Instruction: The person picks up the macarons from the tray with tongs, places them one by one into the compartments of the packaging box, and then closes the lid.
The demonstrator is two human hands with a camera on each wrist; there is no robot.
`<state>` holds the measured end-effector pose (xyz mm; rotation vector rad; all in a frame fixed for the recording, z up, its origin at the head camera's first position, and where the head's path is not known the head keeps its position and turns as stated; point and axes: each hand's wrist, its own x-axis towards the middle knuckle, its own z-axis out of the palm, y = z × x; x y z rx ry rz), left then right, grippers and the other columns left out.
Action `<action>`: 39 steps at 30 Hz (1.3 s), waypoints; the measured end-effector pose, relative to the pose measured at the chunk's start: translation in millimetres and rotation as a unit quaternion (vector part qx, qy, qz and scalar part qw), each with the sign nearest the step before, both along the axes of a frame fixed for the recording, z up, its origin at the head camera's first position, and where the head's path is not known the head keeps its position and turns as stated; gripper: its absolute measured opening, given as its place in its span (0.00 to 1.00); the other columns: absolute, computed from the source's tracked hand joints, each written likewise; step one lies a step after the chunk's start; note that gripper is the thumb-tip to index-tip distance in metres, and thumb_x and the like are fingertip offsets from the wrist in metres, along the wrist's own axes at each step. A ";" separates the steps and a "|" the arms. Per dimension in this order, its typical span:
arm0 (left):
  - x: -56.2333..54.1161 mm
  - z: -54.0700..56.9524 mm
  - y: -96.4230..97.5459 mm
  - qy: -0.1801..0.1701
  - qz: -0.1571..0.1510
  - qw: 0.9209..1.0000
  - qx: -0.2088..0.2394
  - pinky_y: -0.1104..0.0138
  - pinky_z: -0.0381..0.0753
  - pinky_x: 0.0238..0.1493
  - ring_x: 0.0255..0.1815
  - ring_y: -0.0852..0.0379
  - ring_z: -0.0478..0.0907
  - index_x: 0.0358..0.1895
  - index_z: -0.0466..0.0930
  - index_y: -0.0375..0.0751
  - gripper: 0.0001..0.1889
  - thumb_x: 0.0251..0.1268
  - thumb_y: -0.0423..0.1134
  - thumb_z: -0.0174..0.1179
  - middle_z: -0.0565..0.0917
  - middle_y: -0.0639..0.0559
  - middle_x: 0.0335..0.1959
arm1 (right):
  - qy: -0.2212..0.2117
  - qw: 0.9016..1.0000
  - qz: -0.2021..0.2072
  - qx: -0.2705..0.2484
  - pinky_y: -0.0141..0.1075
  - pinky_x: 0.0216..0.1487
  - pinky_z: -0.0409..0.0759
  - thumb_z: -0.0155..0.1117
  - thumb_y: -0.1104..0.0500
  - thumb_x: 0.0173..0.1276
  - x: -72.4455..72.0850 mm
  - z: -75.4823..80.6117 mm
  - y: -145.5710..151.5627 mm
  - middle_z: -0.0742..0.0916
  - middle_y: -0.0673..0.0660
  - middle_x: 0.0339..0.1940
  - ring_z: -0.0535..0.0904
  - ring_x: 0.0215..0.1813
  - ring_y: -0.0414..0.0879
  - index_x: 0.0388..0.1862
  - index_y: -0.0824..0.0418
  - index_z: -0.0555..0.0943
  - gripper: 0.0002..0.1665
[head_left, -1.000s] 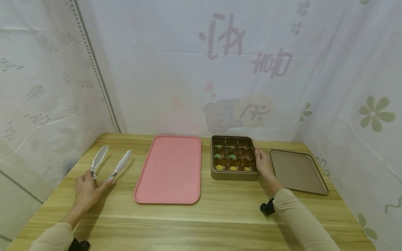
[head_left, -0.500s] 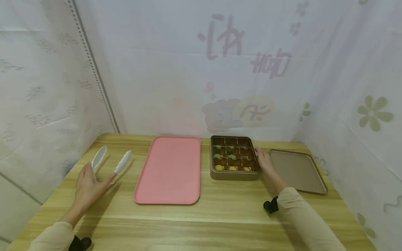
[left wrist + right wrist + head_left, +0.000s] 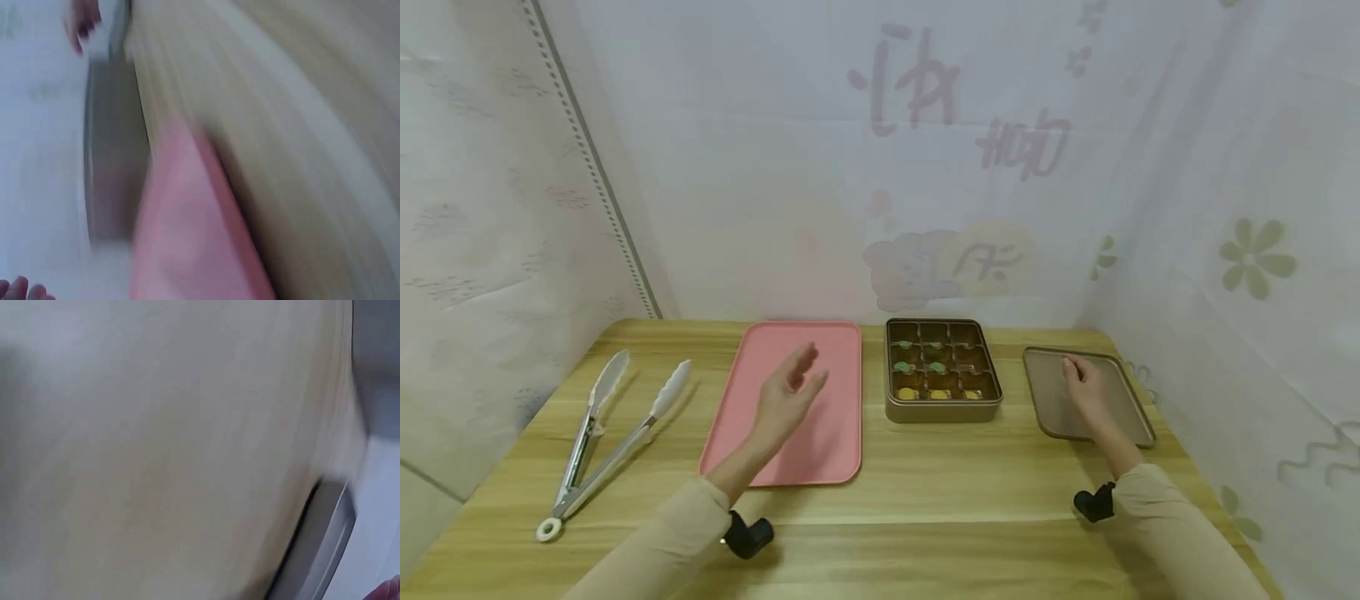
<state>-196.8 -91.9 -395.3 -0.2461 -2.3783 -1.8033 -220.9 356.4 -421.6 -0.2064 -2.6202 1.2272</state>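
Observation:
My left hand (image 3: 782, 404) hovers over the pink tray (image 3: 842, 433), its fingers loosely bent around nothing. My right hand (image 3: 1088, 396) is above the flat bronze lid (image 3: 1052, 408), also holding nothing; its fingers are slightly curled. Between the two stands a bronze tin (image 3: 943, 412) with a brown divided insert, where green and yellow pieces show in several compartments. Silver tongs (image 3: 606, 471) with white tips lie spread at the left. The left wrist view is blurred but has the pink tray (image 3: 190, 237) and the tin's side (image 3: 115, 156). In the right wrist view the lid (image 3: 319, 544) appears at the lower right.
A wooden table (image 3: 925, 550) carries everything. Patterned white cloth (image 3: 760, 167) hangs behind it and along both sides. Black wrist devices (image 3: 748, 535) sit at both sleeves.
The left hand has let go of the tongs and moved right, over the pink tray. The right hand has left the tin's side and moved right, over the lid. The view has shifted slightly.

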 end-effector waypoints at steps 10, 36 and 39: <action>22.2 -18.0 143.0 -0.058 -0.173 0.976 0.119 0.68 0.77 0.51 0.56 0.45 0.76 0.63 0.69 0.32 0.22 0.68 0.38 0.55 0.75 0.35 0.58 | -0.021 0.988 -0.134 0.079 0.29 0.29 0.68 0.42 0.59 0.74 47.9 -5.5 70.0 0.79 0.69 0.42 0.71 0.34 0.44 0.59 0.75 0.71 0.24; 5.8 -70.2 284.6 -0.259 -0.184 0.925 0.209 0.57 0.69 0.61 0.64 0.39 0.67 0.66 0.59 0.22 0.27 0.67 0.33 0.53 0.68 0.31 0.63 | -0.119 0.986 -0.072 0.097 0.52 0.51 0.70 0.44 0.62 0.72 67.8 -31.8 109.5 0.73 0.80 0.52 0.70 0.53 0.69 0.59 0.83 0.63 0.26; 1.8 -70.3 291.2 -0.268 -0.190 0.920 0.214 0.55 0.67 0.63 0.67 0.38 0.63 0.67 0.57 0.23 0.29 0.68 0.35 0.52 0.65 0.31 0.66 | -0.113 0.986 -0.068 0.102 0.53 0.51 0.71 0.45 0.62 0.72 67.1 -31.3 111.2 0.73 0.80 0.51 0.70 0.53 0.69 0.58 0.83 0.65 0.25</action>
